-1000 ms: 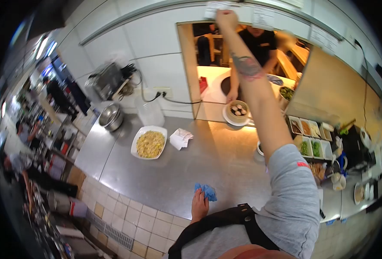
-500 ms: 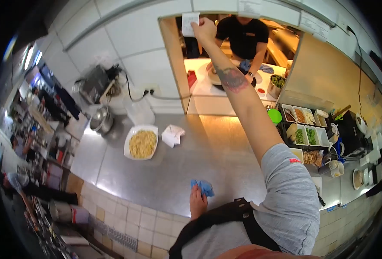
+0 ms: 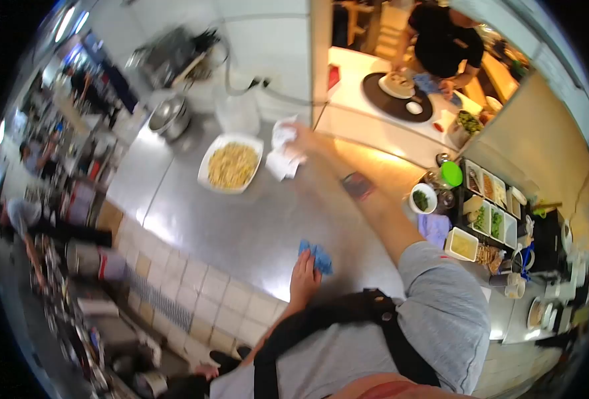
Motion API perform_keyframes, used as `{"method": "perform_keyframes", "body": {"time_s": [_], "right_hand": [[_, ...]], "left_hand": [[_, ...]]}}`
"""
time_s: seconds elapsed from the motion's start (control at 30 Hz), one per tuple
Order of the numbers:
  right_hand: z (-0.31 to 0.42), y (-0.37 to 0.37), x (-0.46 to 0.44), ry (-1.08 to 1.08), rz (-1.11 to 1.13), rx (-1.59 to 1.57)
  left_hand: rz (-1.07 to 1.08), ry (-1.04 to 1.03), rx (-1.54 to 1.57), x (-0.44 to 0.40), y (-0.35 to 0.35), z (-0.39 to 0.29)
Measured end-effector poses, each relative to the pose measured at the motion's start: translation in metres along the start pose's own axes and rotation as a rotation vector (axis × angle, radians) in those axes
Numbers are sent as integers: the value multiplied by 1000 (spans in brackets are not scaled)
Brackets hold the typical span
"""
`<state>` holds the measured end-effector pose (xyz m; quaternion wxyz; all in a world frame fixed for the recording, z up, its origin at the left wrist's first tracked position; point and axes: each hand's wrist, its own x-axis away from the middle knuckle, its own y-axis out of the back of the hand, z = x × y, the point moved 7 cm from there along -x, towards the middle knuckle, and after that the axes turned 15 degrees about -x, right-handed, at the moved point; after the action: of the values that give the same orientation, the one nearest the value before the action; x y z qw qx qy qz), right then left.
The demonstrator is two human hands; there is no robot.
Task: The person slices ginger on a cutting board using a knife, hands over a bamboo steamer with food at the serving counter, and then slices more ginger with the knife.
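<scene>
My right hand point(image 3: 300, 139), blurred by motion, grips a small white paper slip point(image 3: 283, 133) over the steel counter point(image 3: 195, 213). Just under it lies another piece of white paper point(image 3: 282, 166), creased and resting on the counter. To the left of these stands a white square dish point(image 3: 205, 174) filled with yellowish food that looks like fried rice point(image 3: 231, 165). My left hand point(image 3: 304, 276) rests at the counter's near edge, its fingers closed over a blue cloth point(image 3: 318, 257).
Behind the hatch, a person in black point(image 3: 446, 41) works beside a round dark board point(image 3: 377, 90). Metal bowls point(image 3: 169, 118) stand at the back left. Ingredient tubs point(image 3: 494, 223) and a white bowl of greens point(image 3: 423, 198) line the right. Other people are at the left.
My right hand has come down from the top of the hatch to the counter with the paper slip. My left hand stays on the blue cloth. The view has shifted.
</scene>
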<state>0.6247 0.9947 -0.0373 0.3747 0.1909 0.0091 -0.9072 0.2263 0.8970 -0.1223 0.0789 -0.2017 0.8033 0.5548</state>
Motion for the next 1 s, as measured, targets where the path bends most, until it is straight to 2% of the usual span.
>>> {"method": "perform_keyframes", "body": {"time_s": [0.03,0.07,0.1,0.13,0.17,0.27,0.37,0.47,0.53,0.6,0.63,0.7,0.8,0.87,0.93,1.0], "right_hand": [[24,-6,12,-82,-48,165],[-24,-10,-1,-92,-100,279],[-25,-17,-7,-108,-152,391],[-29,-15,2,-105,-149,376],[-109,-29,-22,-15,-187,696],[-52,-27,31,-312,-9,682],[-27,-22,78,-340,225,629],[-24,18,116,-420,165,496],[-72,61,140,122,-93,415],[-35,97,186,-267,97,380],[-35,107,216,-559,254,392],[-15,126,290,-836,307,260],[46,109,396,-855,105,-234],[79,77,457,-841,56,-401],[75,45,512,-972,22,-489],[77,13,545,-986,-33,-495]], "left_hand": [[7,1,-3,0,0,0],[10,-2,-3,1,0,0],[16,-1,-4,-1,-1,-1],[9,-30,1,-3,-3,-2],[6,-43,0,-2,-2,-3],[5,-52,18,1,-8,0],[0,-52,20,0,-9,2],[-15,-46,12,3,-6,-1],[-32,-47,14,1,-5,-3],[-39,-53,17,4,-6,-1],[-40,-56,23,5,-6,-1],[-42,-68,36,4,-5,-3],[-54,-72,60,4,-5,-3],[-86,-96,36,6,-7,-3],[-93,-114,21,8,-13,6],[-60,-155,38,9,-41,29]]}}
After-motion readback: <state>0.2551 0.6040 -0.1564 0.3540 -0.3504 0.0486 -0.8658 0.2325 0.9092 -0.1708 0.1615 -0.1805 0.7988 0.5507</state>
